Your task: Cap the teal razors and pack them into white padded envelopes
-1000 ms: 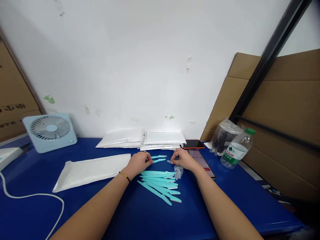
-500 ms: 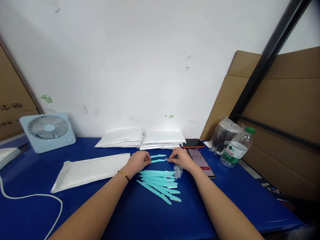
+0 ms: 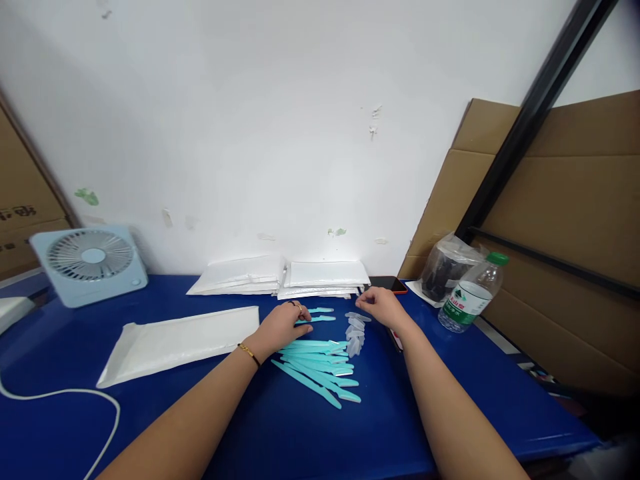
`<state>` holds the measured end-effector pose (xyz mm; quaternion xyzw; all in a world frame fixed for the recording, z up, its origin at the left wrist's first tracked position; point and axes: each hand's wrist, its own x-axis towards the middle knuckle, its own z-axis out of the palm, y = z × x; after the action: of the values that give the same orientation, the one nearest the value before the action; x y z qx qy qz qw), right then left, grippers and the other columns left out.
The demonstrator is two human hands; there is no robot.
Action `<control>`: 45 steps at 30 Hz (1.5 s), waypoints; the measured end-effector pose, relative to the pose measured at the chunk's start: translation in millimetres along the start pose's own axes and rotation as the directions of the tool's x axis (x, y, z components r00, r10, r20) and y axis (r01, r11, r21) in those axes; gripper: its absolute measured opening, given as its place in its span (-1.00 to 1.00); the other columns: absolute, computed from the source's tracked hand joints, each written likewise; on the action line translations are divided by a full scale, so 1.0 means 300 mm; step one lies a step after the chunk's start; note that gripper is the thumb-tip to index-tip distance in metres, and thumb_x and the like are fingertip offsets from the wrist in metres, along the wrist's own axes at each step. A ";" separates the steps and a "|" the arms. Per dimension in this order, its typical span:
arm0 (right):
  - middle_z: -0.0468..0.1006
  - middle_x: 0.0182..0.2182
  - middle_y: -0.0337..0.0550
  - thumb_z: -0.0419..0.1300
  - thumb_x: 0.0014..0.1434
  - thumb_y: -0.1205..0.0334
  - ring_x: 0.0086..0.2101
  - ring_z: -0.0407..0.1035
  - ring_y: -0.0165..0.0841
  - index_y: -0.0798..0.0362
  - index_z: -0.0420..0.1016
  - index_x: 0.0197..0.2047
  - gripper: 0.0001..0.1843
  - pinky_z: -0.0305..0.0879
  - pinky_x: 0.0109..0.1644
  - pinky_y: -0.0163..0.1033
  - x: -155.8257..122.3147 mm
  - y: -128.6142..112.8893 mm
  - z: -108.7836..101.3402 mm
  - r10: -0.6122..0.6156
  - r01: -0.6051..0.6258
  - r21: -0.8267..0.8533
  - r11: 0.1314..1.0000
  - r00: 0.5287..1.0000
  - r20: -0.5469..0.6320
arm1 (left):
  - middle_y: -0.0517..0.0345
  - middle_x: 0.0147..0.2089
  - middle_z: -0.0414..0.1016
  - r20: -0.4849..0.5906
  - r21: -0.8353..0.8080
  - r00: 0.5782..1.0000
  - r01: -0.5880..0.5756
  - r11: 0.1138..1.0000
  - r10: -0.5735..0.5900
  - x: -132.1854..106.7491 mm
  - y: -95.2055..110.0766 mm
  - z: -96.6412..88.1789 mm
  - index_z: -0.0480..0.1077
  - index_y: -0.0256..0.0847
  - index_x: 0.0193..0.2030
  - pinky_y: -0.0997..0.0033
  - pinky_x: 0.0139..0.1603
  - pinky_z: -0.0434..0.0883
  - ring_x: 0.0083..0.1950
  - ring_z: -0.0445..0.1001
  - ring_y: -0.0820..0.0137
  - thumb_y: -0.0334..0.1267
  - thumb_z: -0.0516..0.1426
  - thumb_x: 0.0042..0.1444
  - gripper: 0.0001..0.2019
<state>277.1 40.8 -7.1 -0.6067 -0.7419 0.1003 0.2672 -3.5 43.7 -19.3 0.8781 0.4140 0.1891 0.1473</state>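
My left hand (image 3: 284,327) rests over the handle ends of two teal eyebrow razors (image 3: 323,315), thumb and fingers apart. My right hand (image 3: 384,308) is pinched closed at the back right, its fingertips near the white packets; anything between them is too small to make out. Several clear plastic blade caps (image 3: 355,333) lie in a small heap between the hands. In front of my left hand, more teal eyebrow razors (image 3: 320,373) are fanned out, blade ends to the right.
A white padded packet (image 3: 180,343) lies left of my left hand. Stacked white packets (image 3: 325,275) stand by the wall. A blue fan (image 3: 93,263) and white cable (image 3: 100,395) are at left. Phones (image 3: 390,283), a bagged container (image 3: 445,270) and a water bottle (image 3: 470,293) stand right.
My right hand has moved back and right, away from the two upper razors, uncovering the caps and covering most of the nearer phone. My left fingers have spread apart.
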 end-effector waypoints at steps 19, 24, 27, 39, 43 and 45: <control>0.49 -0.42 -0.19 0.22 -0.08 0.26 -0.43 0.32 -0.41 0.09 0.51 -0.40 -0.88 0.18 -0.40 -0.38 -0.025 -0.035 0.063 -0.118 0.098 0.103 0.990 0.970 0.213 | 0.14 -0.35 0.52 0.091 0.082 0.988 0.115 0.990 -0.122 -0.022 0.035 -0.020 0.44 -0.17 -0.43 0.51 -0.37 0.23 -0.34 0.42 0.41 -0.26 0.03 0.04 -0.83; 0.50 -0.41 -0.18 0.18 -0.02 0.26 -0.42 0.34 -0.40 0.07 0.50 -0.42 -0.91 0.17 -0.38 -0.37 -0.026 -0.051 0.055 -0.159 0.163 -0.008 0.987 0.973 0.169 | 0.19 -0.33 0.48 0.099 0.059 0.994 0.038 0.998 -0.044 -0.022 0.034 -0.026 0.45 -0.12 -0.38 0.51 -0.39 0.21 -0.32 0.41 0.40 -0.07 0.13 -0.05 -0.80; 0.53 -0.41 -0.16 0.16 -0.02 0.29 -0.41 0.36 -0.38 0.06 0.50 -0.42 -0.91 0.16 -0.37 -0.37 -0.020 -0.061 0.060 -0.139 0.160 -0.125 0.979 0.977 0.162 | 0.20 -0.38 0.47 0.126 0.067 0.988 0.078 0.995 -0.086 -0.022 0.035 -0.024 0.44 -0.13 -0.42 0.51 -0.43 0.19 -0.36 0.40 0.42 -0.15 0.13 -0.04 -0.86; 0.53 -0.35 -0.06 0.14 -0.05 0.30 -0.37 0.38 -0.28 0.07 0.48 -0.38 -0.87 0.14 -0.35 -0.31 0.001 -0.085 0.099 -0.129 0.175 -0.381 0.908 0.981 0.143 | 0.16 -0.32 0.49 -0.032 0.175 0.990 0.141 0.974 -0.138 -0.002 -0.008 -0.011 0.39 -0.17 -0.35 0.46 -0.30 0.20 -0.26 0.42 0.38 -0.22 0.07 0.08 -0.88; 0.53 -0.35 -0.06 0.14 -0.05 0.30 -0.34 0.38 -0.27 0.06 0.50 -0.37 -0.86 0.16 -0.33 -0.31 0.003 -0.093 0.096 -0.137 0.182 -0.381 0.907 0.980 0.142 | 0.13 -0.30 0.48 -0.063 0.228 0.992 0.121 0.966 -0.109 0.007 -0.010 -0.004 0.41 -0.18 -0.34 0.42 -0.24 0.19 -0.23 0.41 0.37 -0.23 0.04 0.11 -0.85; 0.53 -0.33 -0.09 0.14 -0.04 0.30 -0.33 0.38 -0.29 0.04 0.51 -0.36 -0.85 0.16 -0.31 -0.32 0.005 -0.097 0.095 -0.160 0.201 -0.343 0.918 0.976 0.145 | 0.13 -0.29 0.48 -0.080 0.238 0.993 0.102 0.966 -0.086 0.009 -0.011 -0.002 0.42 -0.17 -0.33 0.41 -0.23 0.18 -0.23 0.40 0.37 -0.25 0.03 0.11 -0.85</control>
<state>237.6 40.1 -16.7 -0.5670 -0.8147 -0.0262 0.1185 -4.2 47.9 -19.6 0.8619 0.4800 0.1601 0.0337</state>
